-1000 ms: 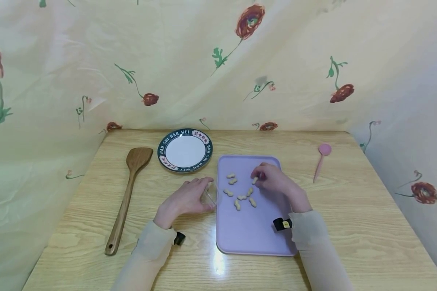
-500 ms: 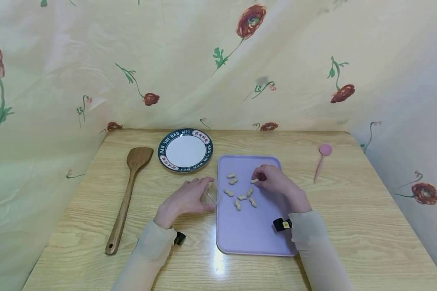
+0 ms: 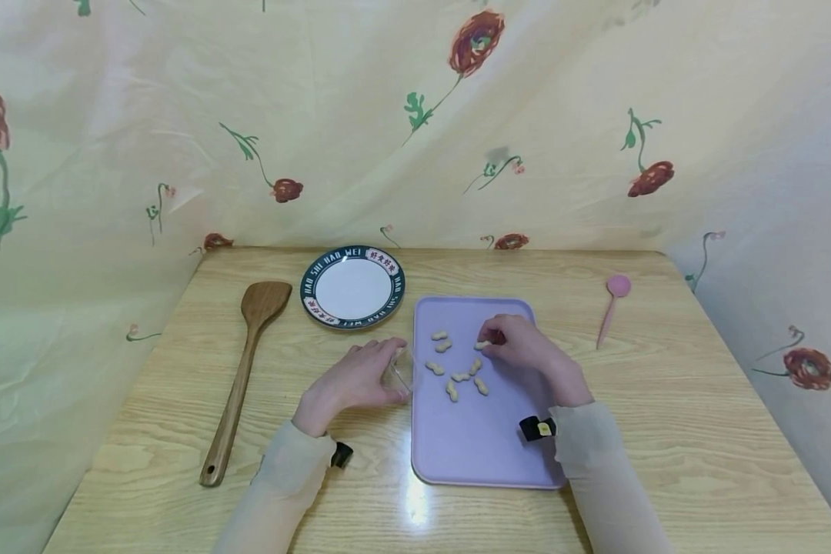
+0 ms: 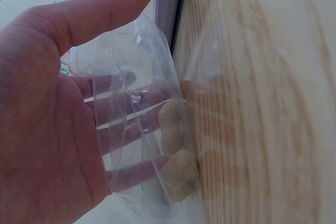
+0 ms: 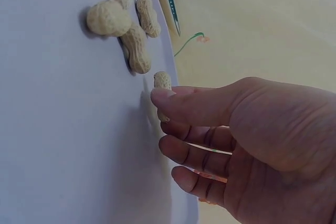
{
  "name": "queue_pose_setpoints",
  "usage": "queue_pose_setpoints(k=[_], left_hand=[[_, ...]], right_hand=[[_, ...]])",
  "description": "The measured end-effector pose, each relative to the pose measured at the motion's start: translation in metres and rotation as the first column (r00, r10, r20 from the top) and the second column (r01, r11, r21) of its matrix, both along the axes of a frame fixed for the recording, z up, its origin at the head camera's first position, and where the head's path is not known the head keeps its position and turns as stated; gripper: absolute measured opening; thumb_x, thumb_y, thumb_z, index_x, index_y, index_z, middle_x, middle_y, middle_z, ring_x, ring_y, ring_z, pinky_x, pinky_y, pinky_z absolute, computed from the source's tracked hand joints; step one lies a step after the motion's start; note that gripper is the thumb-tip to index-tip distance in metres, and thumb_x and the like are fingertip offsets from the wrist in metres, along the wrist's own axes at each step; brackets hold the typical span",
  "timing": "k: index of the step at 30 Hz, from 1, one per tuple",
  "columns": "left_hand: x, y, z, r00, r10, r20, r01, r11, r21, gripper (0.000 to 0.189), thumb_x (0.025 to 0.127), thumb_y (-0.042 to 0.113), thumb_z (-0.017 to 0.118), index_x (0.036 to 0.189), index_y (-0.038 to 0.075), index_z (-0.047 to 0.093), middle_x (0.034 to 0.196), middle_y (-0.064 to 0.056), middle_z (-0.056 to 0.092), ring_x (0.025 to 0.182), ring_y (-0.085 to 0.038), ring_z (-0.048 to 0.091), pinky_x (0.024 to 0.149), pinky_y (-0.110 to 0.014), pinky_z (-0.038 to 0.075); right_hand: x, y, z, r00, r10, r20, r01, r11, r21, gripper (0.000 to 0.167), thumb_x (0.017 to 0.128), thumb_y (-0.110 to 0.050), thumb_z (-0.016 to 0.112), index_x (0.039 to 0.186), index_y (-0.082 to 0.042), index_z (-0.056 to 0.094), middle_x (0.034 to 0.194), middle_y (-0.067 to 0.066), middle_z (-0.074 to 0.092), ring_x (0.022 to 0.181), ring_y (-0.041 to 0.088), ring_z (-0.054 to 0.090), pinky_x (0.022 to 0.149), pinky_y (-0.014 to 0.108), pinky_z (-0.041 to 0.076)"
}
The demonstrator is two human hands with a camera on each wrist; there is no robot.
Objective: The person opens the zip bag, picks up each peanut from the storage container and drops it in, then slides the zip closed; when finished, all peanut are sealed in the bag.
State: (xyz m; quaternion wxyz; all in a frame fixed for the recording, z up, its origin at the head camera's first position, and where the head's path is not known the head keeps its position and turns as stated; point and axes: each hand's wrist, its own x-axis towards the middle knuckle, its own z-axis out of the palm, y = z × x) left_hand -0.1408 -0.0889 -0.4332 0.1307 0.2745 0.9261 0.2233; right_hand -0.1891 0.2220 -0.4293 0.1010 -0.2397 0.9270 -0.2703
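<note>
My left hand [image 3: 349,382] is curved around a clear zip bag [image 4: 123,114] standing on the table against the tray's left edge. Thumb and fingers lie on opposite sides of the bag. Peanuts [image 4: 170,129] show through the plastic near its bottom. Over the upper right part of a lilac tray [image 3: 485,454], my right hand [image 3: 524,348] pinches a single peanut [image 5: 163,81] between thumb and forefinger, its other fingers loosely bent. Several more peanuts [image 3: 460,377] are scattered on the tray to the left of that hand.
A white plate with a dark lettered rim [image 3: 388,305] sits behind the left hand. Along the table's left side lies a wooden spatula [image 3: 249,346]. A small pink spoon [image 3: 618,287] is at the right. Flowered cloth [image 3: 360,115] hangs behind the table.
The right hand has dipped very slightly, and the pinched peanut has turned from slanting to nearly level. My left hand stays in place around the bag.
</note>
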Motion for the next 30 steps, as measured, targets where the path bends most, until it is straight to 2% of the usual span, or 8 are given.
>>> queue_pose_setpoints(k=[11,20,24,30], left_hand=[[0.000,-0.001,0.000,1.000,-0.008,-0.005,0.008,1.000,-0.002,0.080,0.082,0.041,0.077,0.147,0.009,0.042,0.138,-0.008,0.057,0.127,-0.026,0.050,0.108,-0.049,0.035],[0.001,-0.001,0.002,1.000,-0.003,0.002,0.003,1.000,0.007,0.081,0.082,0.040,0.077,0.148,0.010,0.041,0.139,-0.008,0.056,0.127,-0.026,0.050,0.110,-0.048,0.033],[0.000,-0.001,0.002,1.000,-0.007,-0.003,0.007,1.000,0.002,0.081,0.082,0.041,0.077,0.148,0.011,0.042,0.140,-0.008,0.055,0.128,-0.027,0.050,0.110,-0.048,0.034],[0.000,-0.001,0.002,1.000,-0.014,-0.013,0.014,1.000,0.001,0.080,0.082,0.040,0.077,0.148,0.010,0.042,0.140,-0.007,0.056,0.127,-0.026,0.051,0.108,-0.048,0.035]], right_hand=[[0.008,-0.015,0.016,0.998,0.043,-0.052,-0.042,0.999,0.006,0.012,0.087,0.001,0.073,0.097,-0.006,0.072,0.084,0.000,0.063,0.078,0.017,0.056,0.070,0.032,0.049],[0.026,-0.040,0.037,0.987,0.101,-0.121,-0.099,0.995,0.029,0.013,0.087,-0.002,0.075,0.099,-0.007,0.071,0.090,-0.001,0.063,0.081,0.015,0.059,0.071,0.031,0.052],[0.034,-0.053,0.041,0.985,0.109,-0.137,-0.106,0.994,0.031,0.015,0.088,-0.005,0.076,0.101,-0.009,0.073,0.096,-0.002,0.064,0.083,0.013,0.059,0.073,0.029,0.052],[0.041,-0.071,0.037,0.971,0.168,-0.173,-0.165,0.986,0.029,0.015,0.089,-0.006,0.074,0.104,-0.010,0.073,0.100,-0.004,0.063,0.087,0.011,0.060,0.077,0.029,0.053]])
